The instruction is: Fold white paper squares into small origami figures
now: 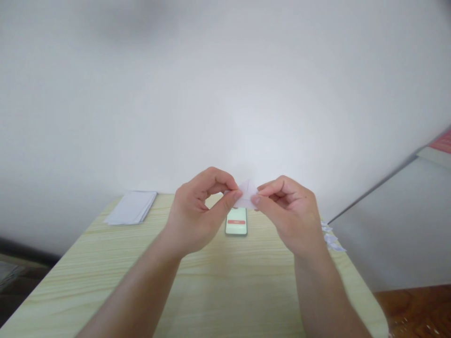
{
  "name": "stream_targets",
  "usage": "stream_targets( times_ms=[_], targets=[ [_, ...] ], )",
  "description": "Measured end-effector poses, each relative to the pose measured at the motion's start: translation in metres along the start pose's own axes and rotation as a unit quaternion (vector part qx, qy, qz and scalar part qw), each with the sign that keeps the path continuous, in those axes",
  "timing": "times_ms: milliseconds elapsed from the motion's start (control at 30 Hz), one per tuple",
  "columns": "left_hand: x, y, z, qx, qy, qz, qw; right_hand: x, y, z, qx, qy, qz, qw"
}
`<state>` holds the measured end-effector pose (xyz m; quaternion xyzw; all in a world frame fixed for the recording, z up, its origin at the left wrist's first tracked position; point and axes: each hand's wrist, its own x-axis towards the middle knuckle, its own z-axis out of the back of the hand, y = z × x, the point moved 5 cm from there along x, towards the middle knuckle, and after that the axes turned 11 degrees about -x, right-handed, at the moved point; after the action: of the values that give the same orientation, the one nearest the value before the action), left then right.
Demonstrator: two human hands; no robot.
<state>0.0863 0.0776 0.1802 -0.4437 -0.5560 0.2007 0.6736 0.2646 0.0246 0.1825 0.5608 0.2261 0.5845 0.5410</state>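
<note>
Two bare forearms end in a bare left hand [192, 216] and bare right hand [289, 213].

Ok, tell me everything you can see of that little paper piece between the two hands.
The paper piece is small, white, thin and folded, coming to a point on top; its creases are too blurred to read. It is held in the air above the light wooden table and the phone lying on it. The left hand pinches its left edge, the right hand its right edge.
</note>
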Motion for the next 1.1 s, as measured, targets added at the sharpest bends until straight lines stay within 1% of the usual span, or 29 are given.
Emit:
stream_targets(
  times_ms=[233,267,333,400,467,600,667,767,833,1000,1100],
  targets=[
    [0.001,0.003,-0.001,-0.023,0.020,0.009,0.999,0.002,-0.005,-0.004,0.036,0.002,0.005,0.999],
    [0.001,0.003,-0.001,-0.025,0.020,0.011,0.999,0.003,-0.005,-0.005,0.049,0.011,0.003,0.999],
    [0.001,0.004,-0.002,-0.030,0.020,0.016,0.999,0.004,-0.005,-0.009,0.061,0.056,-0.001,0.997],
    [0.001,0.003,-0.004,-0.033,0.026,0.021,0.999,0.004,-0.005,-0.013,0.046,0.102,-0.002,0.994],
    [0.001,0.002,-0.007,-0.037,0.040,0.026,0.998,0.005,-0.006,-0.013,0.022,0.119,-0.003,0.993],
    [0.002,0.002,-0.009,-0.049,0.074,0.045,0.995,0.005,-0.007,-0.010,0.003,0.114,-0.014,0.993],
    [0.003,0.004,-0.005,-0.038,0.075,0.057,0.995,0.005,-0.007,-0.010,-0.004,0.121,-0.019,0.992],
    [0.007,0.008,0.004,0.015,0.073,0.067,0.995,0.006,-0.009,-0.009,-0.016,0.121,-0.022,0.992],
    [0.009,0.009,0.008,0.044,0.082,0.070,0.993,0.007,-0.011,-0.008,-0.024,0.122,-0.023,0.992],
    [0.011,0.010,0.011,0.061,0.078,0.078,0.992,0.009,-0.015,-0.002,-0.063,0.126,-0.007,0.990],
    [0.011,0.011,0.010,0.067,0.091,0.081,0.990,0.010,-0.014,0.000,-0.084,0.121,0.000,0.989]
  ],
)
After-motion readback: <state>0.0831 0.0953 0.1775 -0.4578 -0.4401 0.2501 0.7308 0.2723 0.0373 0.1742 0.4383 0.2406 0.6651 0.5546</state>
